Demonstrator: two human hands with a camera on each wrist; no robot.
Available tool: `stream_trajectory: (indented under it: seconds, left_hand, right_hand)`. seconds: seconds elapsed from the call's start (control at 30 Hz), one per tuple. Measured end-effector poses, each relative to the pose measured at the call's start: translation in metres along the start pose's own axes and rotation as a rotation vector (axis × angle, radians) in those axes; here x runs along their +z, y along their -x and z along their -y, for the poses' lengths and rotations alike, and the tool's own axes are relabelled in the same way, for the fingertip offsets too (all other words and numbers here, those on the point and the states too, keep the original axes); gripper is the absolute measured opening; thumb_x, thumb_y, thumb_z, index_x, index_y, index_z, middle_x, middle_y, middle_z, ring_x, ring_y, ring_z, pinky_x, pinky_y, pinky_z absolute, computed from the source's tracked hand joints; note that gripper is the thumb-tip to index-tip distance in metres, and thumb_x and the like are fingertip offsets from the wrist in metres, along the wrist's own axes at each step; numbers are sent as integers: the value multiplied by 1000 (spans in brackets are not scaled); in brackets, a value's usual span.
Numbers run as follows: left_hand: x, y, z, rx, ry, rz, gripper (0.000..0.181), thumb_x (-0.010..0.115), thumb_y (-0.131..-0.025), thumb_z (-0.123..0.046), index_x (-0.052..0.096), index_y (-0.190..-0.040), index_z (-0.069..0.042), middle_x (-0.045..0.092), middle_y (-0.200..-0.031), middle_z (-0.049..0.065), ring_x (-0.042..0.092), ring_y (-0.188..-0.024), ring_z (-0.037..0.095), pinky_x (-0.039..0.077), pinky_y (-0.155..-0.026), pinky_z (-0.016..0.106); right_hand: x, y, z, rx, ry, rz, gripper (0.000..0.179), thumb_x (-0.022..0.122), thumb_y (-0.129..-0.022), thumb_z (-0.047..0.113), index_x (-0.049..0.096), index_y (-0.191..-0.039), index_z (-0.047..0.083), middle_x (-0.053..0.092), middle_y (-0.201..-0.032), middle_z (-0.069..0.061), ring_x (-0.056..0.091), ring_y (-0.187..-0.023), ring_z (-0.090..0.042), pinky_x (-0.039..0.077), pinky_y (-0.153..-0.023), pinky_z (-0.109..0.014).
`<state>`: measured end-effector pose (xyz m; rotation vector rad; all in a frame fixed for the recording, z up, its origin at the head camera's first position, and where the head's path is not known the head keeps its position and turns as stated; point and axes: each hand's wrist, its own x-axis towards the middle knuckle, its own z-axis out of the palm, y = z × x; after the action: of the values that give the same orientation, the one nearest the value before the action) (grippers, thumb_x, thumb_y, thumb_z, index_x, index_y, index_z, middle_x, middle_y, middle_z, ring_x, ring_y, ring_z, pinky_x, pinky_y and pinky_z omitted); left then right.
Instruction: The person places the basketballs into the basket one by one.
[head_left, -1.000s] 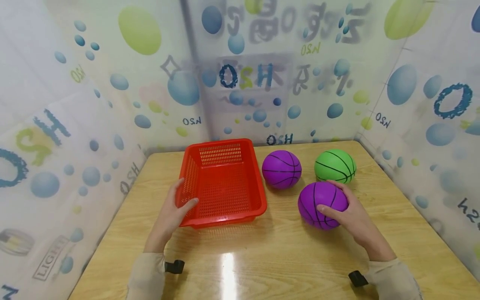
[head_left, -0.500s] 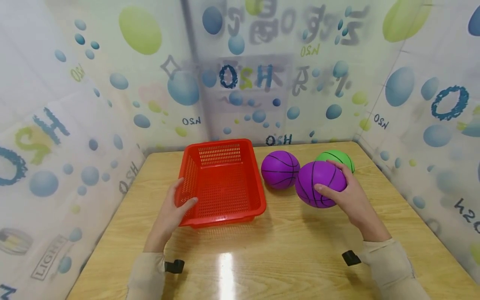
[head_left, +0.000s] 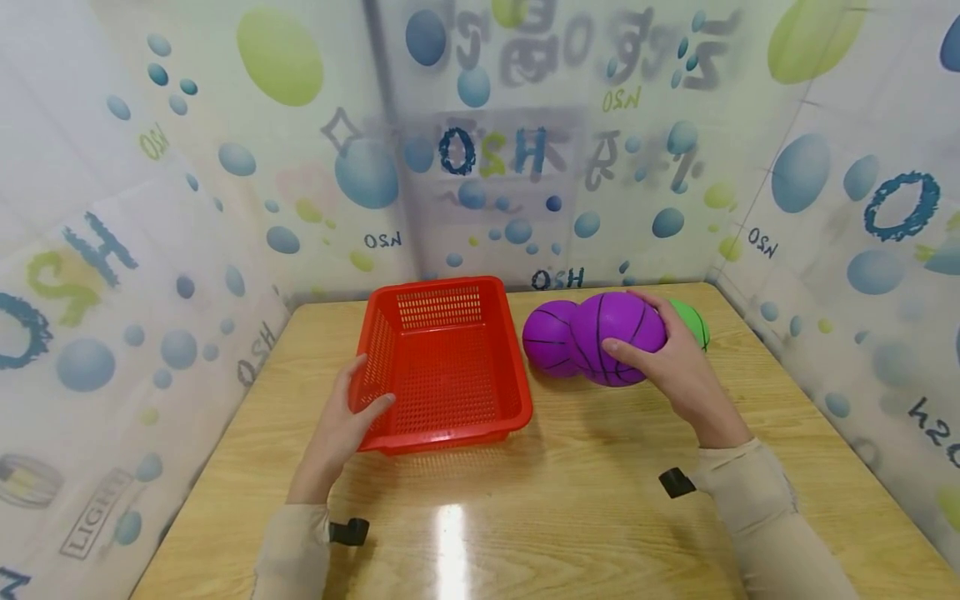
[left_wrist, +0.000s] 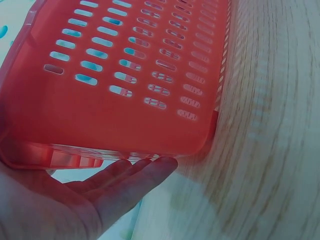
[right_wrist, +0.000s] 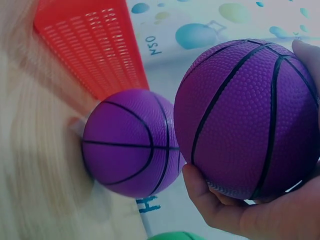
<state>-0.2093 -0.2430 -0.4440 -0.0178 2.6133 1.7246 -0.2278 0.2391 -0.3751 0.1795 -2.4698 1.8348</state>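
Note:
My right hand (head_left: 686, 375) grips a purple basketball (head_left: 618, 333) with black lines, holding it above the table. In the right wrist view the held ball fills the right side, fingers and thumb curled round it. Behind it, a second purple basketball (head_left: 546, 340) sits beside the basket, partly overlapped in the head view. A green basketball (head_left: 696, 327) lies at the back right, mostly hidden by the right hand. My left hand (head_left: 341, 429) holds the red plastic basket (head_left: 522, 400) at its front left corner, thumb over the rim and fingers along the outer side (left_wrist: 115, 125).
The wooden table (head_left: 405, 533) bears everything and shows a bright reflection near its front. Printed curtain-like walls (head_left: 480, 208) with blue and green spots enclose the back and both sides. A black wrist camera (head_left: 677, 482) hangs by each sleeve.
My right hand has lifted the purple basketball and carried it up and left, across the green basketball and partly over the other purple one. The left hand and basket have stayed put.

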Motion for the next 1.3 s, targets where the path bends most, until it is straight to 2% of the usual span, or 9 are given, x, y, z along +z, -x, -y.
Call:
stream_trajectory:
  seconds: [0.23,0.47,0.77,0.9,1.0,1.3]
  left_hand:
    - [0,0,0,5,9,-5,92,72,-109,-31,13,-180,-26,29,-178,16,44,-152,41,41,-124,66]
    - [-1,1,-1,7,1,-6,93,73,-109,-33,14,-179,-26,29,-179,16,45,-151,41,40,-124,66]
    - [0,1,-2,17,0,-11,91,73,-109,-30,15,-179,-24,24,-182,15,39,-156,41,33,-129,70]
    - [0,1,-1,19,4,-11,90,73,-109,-29,15,-179,-23,24,-181,15,39,-155,41,35,-128,70]
    - [0,1,0,15,9,-8,90,72,-109,-30,15,-179,-24,25,-181,16,41,-153,41,38,-126,69]
    - [-1,-1,1,20,13,-5,90,72,-109,-29,16,-179,-24,27,-180,15,43,-152,41,35,-127,68]
  right_hand:
    - [8,-6,11,-25,6,-3,96,89,-96,40,33,-174,37,38,-170,-16,52,-144,-46,59,-103,-55]
    - [21,-12,21,-42,-21,23,97,89,-96,36,32,-174,36,36,-171,-17,51,-145,-47,57,-107,-62]
    - [45,-23,29,-57,-79,70,96,91,-94,31,36,-172,32,39,-168,-14,53,-142,-46,57,-107,-62]
    - [55,-27,33,-79,-110,101,94,90,-94,28,37,-172,29,39,-168,-15,54,-141,-47,58,-107,-62]
    - [63,-30,35,-89,-123,121,92,90,-94,28,39,-171,32,39,-167,-14,55,-141,-46,58,-106,-62]
    - [87,-36,45,-121,-60,143,92,94,-89,32,44,-166,38,46,-164,-12,59,-138,-45,60,-104,-63]
